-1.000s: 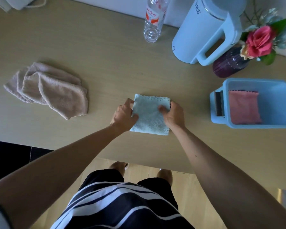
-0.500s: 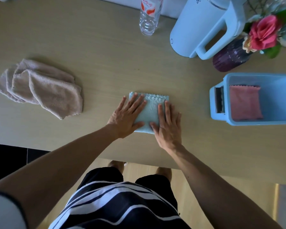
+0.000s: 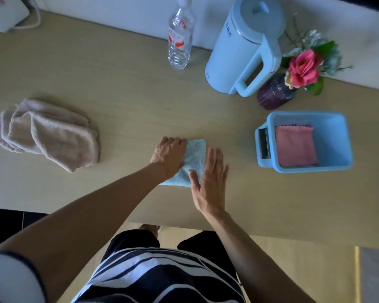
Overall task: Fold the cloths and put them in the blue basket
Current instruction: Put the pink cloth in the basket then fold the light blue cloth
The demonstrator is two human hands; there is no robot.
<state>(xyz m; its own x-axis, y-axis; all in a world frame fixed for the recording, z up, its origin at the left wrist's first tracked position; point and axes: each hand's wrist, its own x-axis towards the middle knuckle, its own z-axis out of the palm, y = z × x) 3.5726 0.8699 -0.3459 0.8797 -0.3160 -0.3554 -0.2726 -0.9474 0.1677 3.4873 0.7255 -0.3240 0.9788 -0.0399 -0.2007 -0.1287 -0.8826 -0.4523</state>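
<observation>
Left hand (image 3: 170, 155) curled on light-blue cloth (image 3: 194, 159); right hand (image 3: 210, 184) flat, open, at its edge.

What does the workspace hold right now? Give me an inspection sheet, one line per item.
Surface: pale wood table.
Job's things: light blue cloth folded small under both hands; pink cloth lying in blue basket; beige cloths heaped, unfolded.
Clutter: bottle, kettle, flower vase.
Hands: left hand curled on the cloth's left edge; right hand flat, fingers extended.
Cables: white cord by white device.
Surroundings: white wall.
</observation>
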